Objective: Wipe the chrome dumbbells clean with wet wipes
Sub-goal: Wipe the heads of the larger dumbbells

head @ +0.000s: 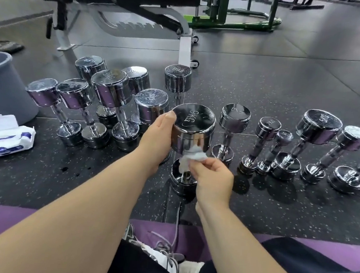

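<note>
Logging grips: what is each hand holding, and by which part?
The left hand grips the upright dumbbell by its top head; the right hand pinches a crumpled wet wipe against its handle.

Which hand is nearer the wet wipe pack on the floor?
Left. The left hand grips the dumbbell head, right of the pack; the right hand is farther right, holding a wipe.

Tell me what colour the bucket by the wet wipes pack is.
The bucket is plain bluish grey, seen at the left edge of the head view.
</note>
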The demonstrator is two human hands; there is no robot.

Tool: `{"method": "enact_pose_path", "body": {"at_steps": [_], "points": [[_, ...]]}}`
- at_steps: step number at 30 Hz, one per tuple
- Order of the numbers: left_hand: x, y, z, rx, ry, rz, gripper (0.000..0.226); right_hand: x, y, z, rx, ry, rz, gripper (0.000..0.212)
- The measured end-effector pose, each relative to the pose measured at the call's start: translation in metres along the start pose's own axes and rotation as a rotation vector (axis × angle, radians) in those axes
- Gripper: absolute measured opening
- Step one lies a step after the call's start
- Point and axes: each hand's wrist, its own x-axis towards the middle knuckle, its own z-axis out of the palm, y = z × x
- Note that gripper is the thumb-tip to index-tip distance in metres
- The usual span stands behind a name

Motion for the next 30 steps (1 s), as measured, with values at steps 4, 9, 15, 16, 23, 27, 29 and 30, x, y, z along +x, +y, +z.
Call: {"method": "enact_pose_path", "body": {"at_steps": [4, 9, 15, 16, 23, 27, 29, 30], "points": [[-0.003, -0.002, -0.007, -0.099, -0.046, -0.136, 0.038, 0.004, -0.013, 0.004, 0.069, -0.015, -0.085, 0.022], [-0.023, -0.001, -0.005, -0.119, -0.122, -0.449, 0.048, 0.003, -0.008, 0.001, -0.018, -0.013, -0.081, 0.020], [-0.032, 0.003, -0.010, -0.124, -0.372, -0.509, 0.053, 0.009, -0.028, 0.008, -0.039, -0.030, -0.184, 0.025], [-0.031, 0.003, -0.013, -0.140, -0.363, -0.491, 0.046, 0.009, -0.025, 0.008, -0.077, -0.044, -0.177, 0.024], [-0.034, -0.006, -0.007, -0.269, -0.062, -0.270, 0.003, 0.003, -0.017, 0.007, -0.200, -0.099, -0.143, 0.020], [-0.032, -0.011, 0.005, -0.247, 0.230, -0.131, 0.009, -0.002, -0.030, 0.006, -0.041, -0.045, -0.120, 0.012], [-0.034, -0.018, 0.013, -0.191, 0.303, -0.149, 0.003, 0.002, -0.032, 0.003, 0.021, 0.012, -0.085, 0.010], [-0.035, -0.017, 0.016, -0.195, 0.327, -0.162, 0.004, 0.005, -0.033, 0.001, 0.036, 0.035, -0.073, 0.010]]}}
